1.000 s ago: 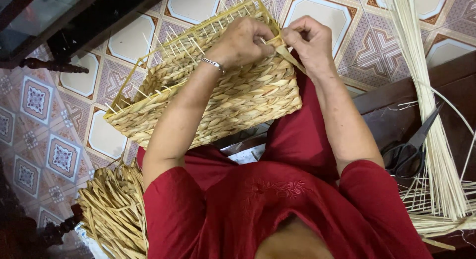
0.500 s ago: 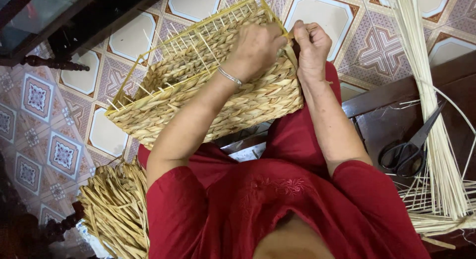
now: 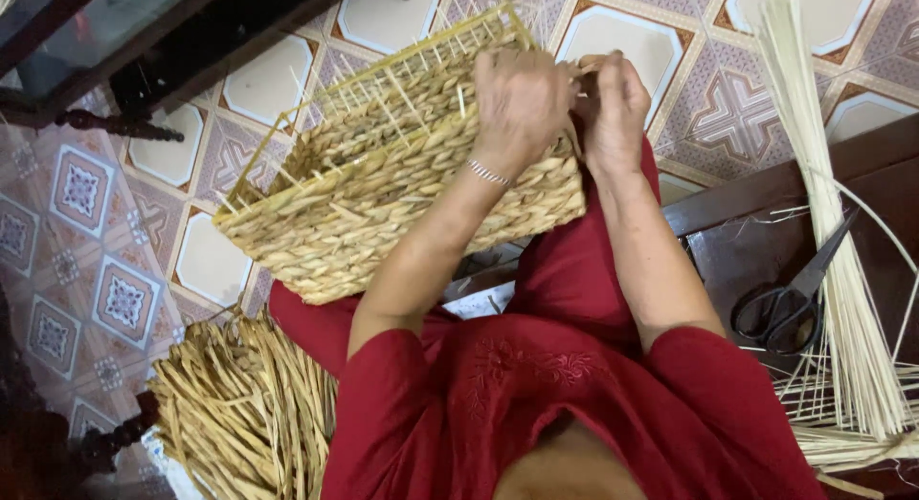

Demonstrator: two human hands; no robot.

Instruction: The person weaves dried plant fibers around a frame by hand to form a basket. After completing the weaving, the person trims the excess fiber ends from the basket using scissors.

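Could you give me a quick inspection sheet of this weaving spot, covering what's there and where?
Surface: patterned tiled floor; a dark wooden ledge on the right.
Job's things: a half-woven rectangular basket rests on the person's red-clad lap, with bare stakes sticking out along its top rim.
Clutter: a pile of twisted straw strands lower left; a bundle of pale thin reeds and black scissors on the ledge.
Grippers: left hand and right hand are both at the basket's far right corner, fingers pinching weaving strands there.
Cables: nothing seen.
Surroundings: dark carved furniture upper left.
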